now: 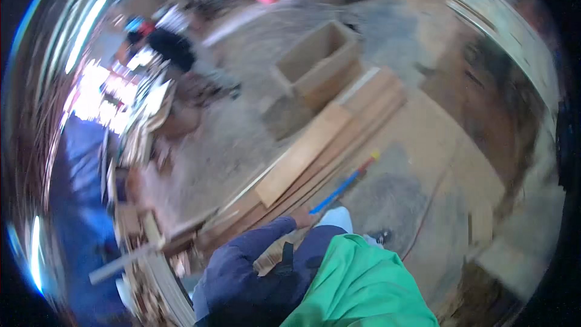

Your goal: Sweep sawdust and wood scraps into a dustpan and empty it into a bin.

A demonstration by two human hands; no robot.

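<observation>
The head view is blurred and tilted, looking down on a dusty workshop floor (387, 30). A hand (301, 218) in a dark blue sleeve (242, 260) reaches out from the lower middle of the picture and meets the near end of a long blue stick with a red and yellow tip (344, 186); which of the person's hands it is the blur does not let me settle, though the arm comes in from the left of the green garment (363, 290). The fingers seem closed about the stick's lower end, but the picture is too smeared to be sure, so I cannot tell their state; the other hand is not in view. The stick lies slantwise along the edge of a stack of long wooden planks (327, 145), which rest flat on the floor, one light board uppermost, likely piled so that they stay straight and easy to mark. Beyond the planks stands an open wooden box (318, 60), apart from them. To the left lie scraps of timber and offcuts (151, 236) in a heap, and farther off another person in dark clothes (172, 48) crouches beside clutter.
</observation>
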